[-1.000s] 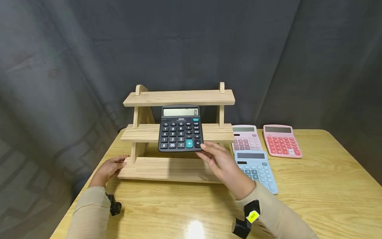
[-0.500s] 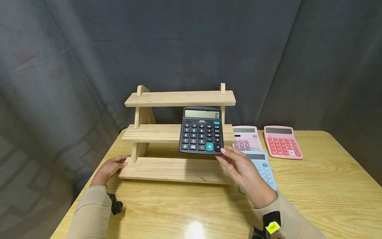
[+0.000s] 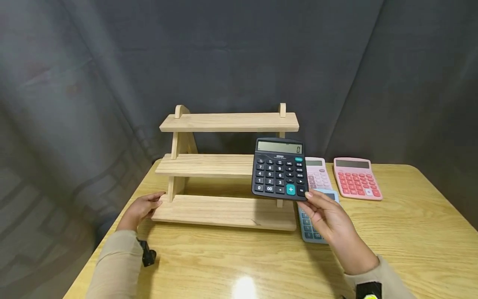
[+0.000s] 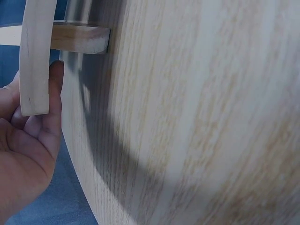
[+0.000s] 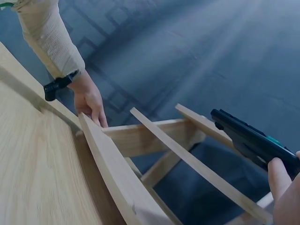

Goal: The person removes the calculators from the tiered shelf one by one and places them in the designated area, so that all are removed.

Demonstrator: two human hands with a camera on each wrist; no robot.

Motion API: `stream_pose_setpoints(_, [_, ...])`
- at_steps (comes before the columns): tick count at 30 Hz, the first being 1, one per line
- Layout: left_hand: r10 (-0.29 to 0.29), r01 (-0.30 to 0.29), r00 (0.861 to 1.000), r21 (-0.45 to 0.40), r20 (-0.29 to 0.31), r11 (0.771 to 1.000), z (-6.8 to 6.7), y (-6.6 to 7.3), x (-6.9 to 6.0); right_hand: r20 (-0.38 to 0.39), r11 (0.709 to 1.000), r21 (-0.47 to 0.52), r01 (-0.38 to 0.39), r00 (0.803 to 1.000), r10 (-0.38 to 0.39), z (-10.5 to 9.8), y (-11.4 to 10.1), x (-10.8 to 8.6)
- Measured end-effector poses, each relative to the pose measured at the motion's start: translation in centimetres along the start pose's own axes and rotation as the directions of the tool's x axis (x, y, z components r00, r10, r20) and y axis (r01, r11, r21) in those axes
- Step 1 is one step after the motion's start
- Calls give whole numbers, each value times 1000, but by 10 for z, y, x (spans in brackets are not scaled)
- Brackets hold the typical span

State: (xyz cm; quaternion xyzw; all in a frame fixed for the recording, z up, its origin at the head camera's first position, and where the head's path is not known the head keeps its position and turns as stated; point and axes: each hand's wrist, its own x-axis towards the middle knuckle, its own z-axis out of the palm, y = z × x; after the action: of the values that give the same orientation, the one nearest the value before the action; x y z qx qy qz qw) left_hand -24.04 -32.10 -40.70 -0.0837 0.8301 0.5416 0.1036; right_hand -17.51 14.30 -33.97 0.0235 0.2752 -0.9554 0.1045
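A black calculator (image 3: 279, 170) with a lit display reading 0 is held up before the right end of a three-tier wooden shelf (image 3: 209, 165). My right hand (image 3: 332, 220) pinches its lower right corner between thumb and fingers; the right wrist view shows the calculator (image 5: 255, 138) edge-on, clear of the boards. At the other end, my left hand (image 3: 141, 209) grips the left end of the shelf's bottom board. In the left wrist view, thumb and fingers of the left hand (image 4: 35, 145) lie on either side of that board's end (image 4: 35, 65).
On the wooden table (image 3: 414, 224), right of the shelf, lie a pink calculator (image 3: 357, 178), a pale pink calculator (image 3: 318, 174) and a blue calculator (image 3: 311, 228), partly hidden behind my right hand and the black one. A dark grey curtain (image 3: 239, 54) hangs behind.
The black calculator has moved right in my right hand, from the shelf's middle to its right end, now covering part of the pale pink one. My left hand stays on the bottom board.
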Motion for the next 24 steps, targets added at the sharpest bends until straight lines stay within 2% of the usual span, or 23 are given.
stream_pose_setpoints(4, [2, -2, 1000, -7, -1, 1000, 1, 0, -1, 53, 999, 33, 10, 999, -12, -14, -8, -5])
stream_pose_setpoints(11, [2, -2, 1000, 31, 8, 1000, 1, 1, 0, 73, 989, 145, 16, 997, -27, -39, -22, -14])
stream_pose_setpoints(15, [16, -16, 1000, 51, 14, 999, 1, 4, 2, 71, 983, 181, 27, 997, -41, -53, -28, -19])
stream_pose_setpoints(24, [6, -7, 1000, 24, 25, 1000, 2, 4, 2, 51, 968, 248, 25, 998, -39, -83, -41, -31])
